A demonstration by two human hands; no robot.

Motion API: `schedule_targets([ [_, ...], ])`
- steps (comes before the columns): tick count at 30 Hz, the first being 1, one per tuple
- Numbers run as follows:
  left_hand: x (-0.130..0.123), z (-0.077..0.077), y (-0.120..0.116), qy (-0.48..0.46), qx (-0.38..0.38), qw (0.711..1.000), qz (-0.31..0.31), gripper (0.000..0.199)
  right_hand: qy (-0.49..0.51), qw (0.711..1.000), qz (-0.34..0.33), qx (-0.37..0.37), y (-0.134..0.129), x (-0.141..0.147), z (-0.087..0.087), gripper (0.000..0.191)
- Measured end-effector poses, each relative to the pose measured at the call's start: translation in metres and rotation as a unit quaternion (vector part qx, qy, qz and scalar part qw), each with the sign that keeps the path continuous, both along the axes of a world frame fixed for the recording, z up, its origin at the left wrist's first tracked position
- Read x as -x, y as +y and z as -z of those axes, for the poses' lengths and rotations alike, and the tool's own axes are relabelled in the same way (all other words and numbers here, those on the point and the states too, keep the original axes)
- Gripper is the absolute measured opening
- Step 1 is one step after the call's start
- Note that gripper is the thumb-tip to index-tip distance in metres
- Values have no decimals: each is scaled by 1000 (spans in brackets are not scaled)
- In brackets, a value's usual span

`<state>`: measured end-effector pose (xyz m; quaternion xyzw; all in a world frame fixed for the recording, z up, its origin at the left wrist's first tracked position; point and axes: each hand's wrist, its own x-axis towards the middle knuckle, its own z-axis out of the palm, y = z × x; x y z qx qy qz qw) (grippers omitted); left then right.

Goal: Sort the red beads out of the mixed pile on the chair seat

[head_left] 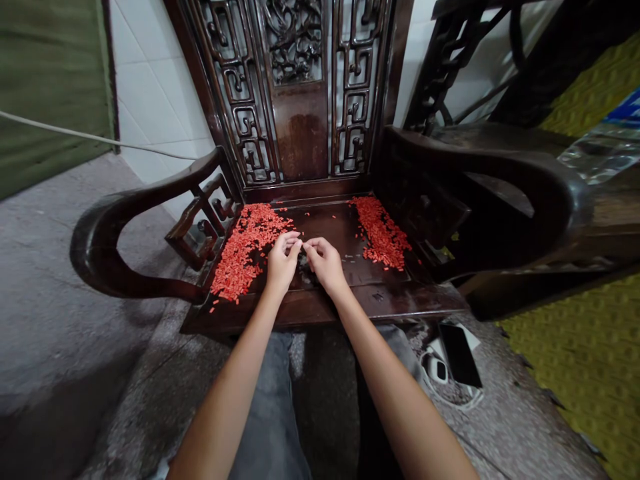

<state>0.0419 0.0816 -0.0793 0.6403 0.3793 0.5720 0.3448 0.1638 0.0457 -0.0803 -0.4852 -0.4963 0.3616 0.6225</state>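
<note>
My left hand [283,259] and my right hand [324,261] meet fingertip to fingertip over the middle of a dark wooden chair seat [320,223]. Thumb and index finger are pinched together on each hand. Whatever lies between the tips is too small to make out. Close to my left hand spreads a large heap of small red-orange pieces [239,257]. A second, narrower heap of the same red pieces [381,233] lies on the right side of the seat. Some small greyish bits [350,257] are scattered beside my right hand.
The chair's carved back [301,127] rises behind the seat, with a curved left armrest [100,233] and right armrest [545,173]. On the floor at right lie a black phone [460,355] and a white device with a cable [439,371]. A plastic bottle [600,150] is at far right.
</note>
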Motion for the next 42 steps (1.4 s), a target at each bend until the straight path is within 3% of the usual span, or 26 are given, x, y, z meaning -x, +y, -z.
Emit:
schedule_targets([
  [21,1,3,3,22,-12,1000,7,19,28,999,-20,16,0,-1,-1,29],
  [42,0,-3,-2,21,-14,1000,2,20,26,999,-45,16,-2,-2,-2,31],
])
